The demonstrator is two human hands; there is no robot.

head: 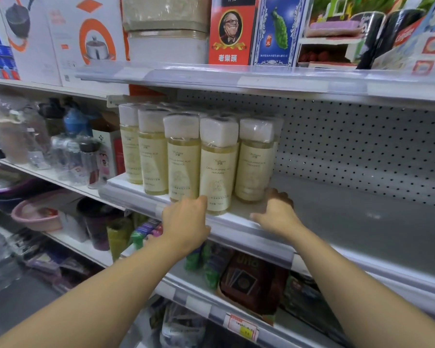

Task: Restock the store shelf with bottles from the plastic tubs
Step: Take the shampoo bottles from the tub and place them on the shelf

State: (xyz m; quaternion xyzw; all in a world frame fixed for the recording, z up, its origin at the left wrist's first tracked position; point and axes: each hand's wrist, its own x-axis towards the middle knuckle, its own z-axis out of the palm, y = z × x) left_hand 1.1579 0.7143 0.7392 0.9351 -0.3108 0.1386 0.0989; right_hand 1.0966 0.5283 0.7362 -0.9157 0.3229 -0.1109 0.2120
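Steadying full, shrink-wrapped, slippery bottles (217, 169) on the shelf (362, 222), left hand (185, 223) and right hand (278, 213) keep fingers loosely curled at the bases, gripping nothing; grasp mid-body.

We see both bare forearms reaching up and forward to the shelf (362, 217). Our left hand (185, 222) sits back-up at the shelf's front edge, wrist straight, its fingers (199, 200) bent forward over the lip; they look to be touching something there, though their tips are hidden from us. Our right hand (278, 212) lies just right of the left, a little deeper onto the shelf, thumb stretched out to the left along the front edge and its knuckles raised, fingers curled down onto the shelf surface.
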